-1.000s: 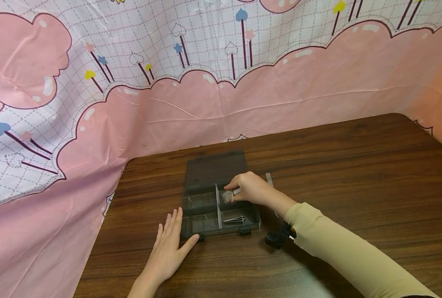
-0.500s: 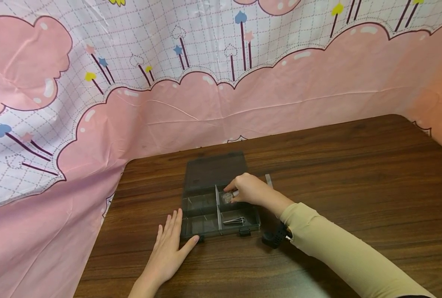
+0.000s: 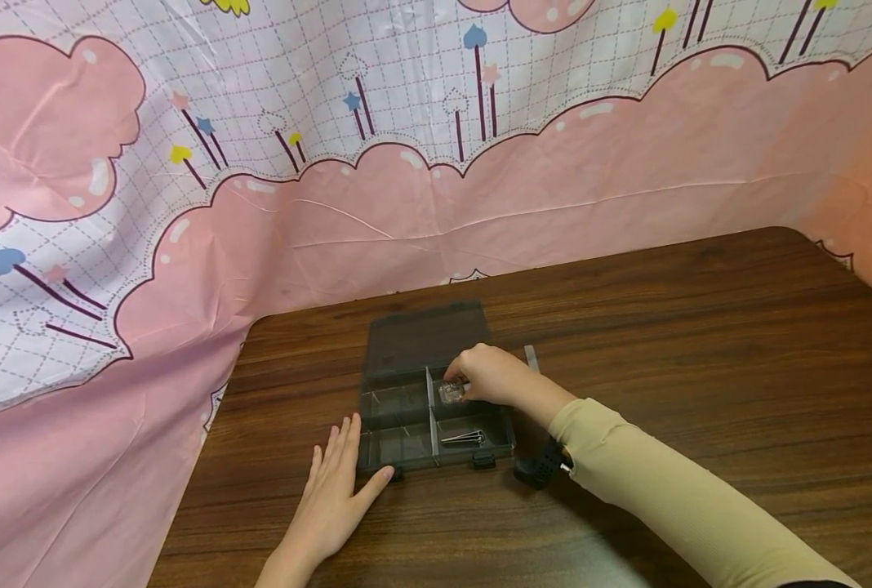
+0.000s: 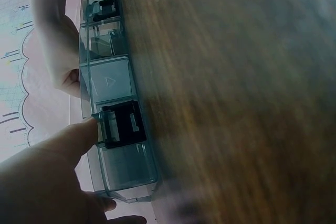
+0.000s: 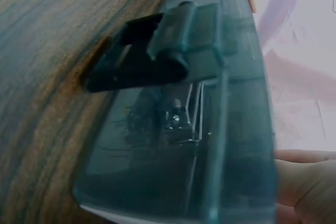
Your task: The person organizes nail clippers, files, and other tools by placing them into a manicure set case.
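Since the earlier frames your right hand (image 3: 491, 377) has drawn slightly back toward the box's middle divider; little else shifts. Its fingers curl and pinch a small shiny clear-and-metal piece (image 3: 451, 392) over the far right compartment of the smoky plastic box (image 3: 399, 445). Whether the piece rests on the compartment floor, you can't tell. Your left hand (image 3: 333, 490) lies flat on the wooden table (image 3: 700, 327), fingers straight and close together, thumb touching the box's near left latch (image 4: 119, 124). Near right compartment: thin metal pins (image 3: 461, 438) already lie inside. Both left compartments look bare. Lid (image 3: 424, 331) lies open behind. Judgement: sorting partly done, two sections unfilled, lid unshut.
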`<action>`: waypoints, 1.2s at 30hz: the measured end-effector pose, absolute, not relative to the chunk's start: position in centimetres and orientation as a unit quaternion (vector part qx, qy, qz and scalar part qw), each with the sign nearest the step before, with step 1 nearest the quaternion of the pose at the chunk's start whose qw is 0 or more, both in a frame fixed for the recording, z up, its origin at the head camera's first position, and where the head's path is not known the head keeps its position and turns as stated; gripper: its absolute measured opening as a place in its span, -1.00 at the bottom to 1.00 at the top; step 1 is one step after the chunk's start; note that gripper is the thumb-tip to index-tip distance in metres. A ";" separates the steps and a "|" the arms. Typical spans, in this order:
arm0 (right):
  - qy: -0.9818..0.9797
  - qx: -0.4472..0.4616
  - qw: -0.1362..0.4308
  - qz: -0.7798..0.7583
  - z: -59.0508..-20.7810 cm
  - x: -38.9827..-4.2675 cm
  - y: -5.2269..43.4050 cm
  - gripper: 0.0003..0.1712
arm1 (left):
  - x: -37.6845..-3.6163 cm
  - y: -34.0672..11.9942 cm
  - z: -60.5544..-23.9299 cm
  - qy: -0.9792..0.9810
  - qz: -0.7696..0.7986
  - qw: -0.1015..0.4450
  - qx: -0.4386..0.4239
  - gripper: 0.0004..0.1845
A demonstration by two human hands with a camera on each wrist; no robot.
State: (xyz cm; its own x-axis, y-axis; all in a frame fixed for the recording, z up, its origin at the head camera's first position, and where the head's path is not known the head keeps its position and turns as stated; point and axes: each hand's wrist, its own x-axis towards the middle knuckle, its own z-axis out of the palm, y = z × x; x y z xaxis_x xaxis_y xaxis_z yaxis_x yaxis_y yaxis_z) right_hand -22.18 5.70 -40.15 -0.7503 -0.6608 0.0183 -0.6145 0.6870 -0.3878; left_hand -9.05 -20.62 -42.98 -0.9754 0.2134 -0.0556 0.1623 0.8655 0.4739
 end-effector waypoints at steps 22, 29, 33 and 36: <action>0.832 -0.295 -0.064 -0.465 -38.7 -19.8 12.1 -0.82 | -8.7 -20.5 -42.9 0.964 0.242 0.064 0.086 -0.05; 0.829 -0.312 -0.075 -0.457 -40.8 -18.2 16.0 -0.81 | -8.8 -20.4 -42.9 0.964 0.243 0.065 0.085 -0.05; 0.829 -0.307 -0.064 -0.462 -42.1 -17.5 17.7 -0.78 | -8.9 -20.4 -42.8 0.964 0.245 0.065 0.086 -0.06; 0.833 -0.302 -0.052 -0.460 -42.8 -17.3 18.8 -0.76 | -8.9 -20.3 -42.7 0.963 0.246 0.064 0.087 -0.05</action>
State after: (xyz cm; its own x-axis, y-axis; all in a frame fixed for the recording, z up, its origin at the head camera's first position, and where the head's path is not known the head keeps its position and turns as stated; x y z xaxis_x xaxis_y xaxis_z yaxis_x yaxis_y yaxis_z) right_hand -17.26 18.76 -42.79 -0.8115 -0.4559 0.3655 -0.5522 0.3940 -0.7347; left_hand -8.92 -20.34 -42.72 -0.9765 0.1997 -0.0806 0.1364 0.8633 0.4859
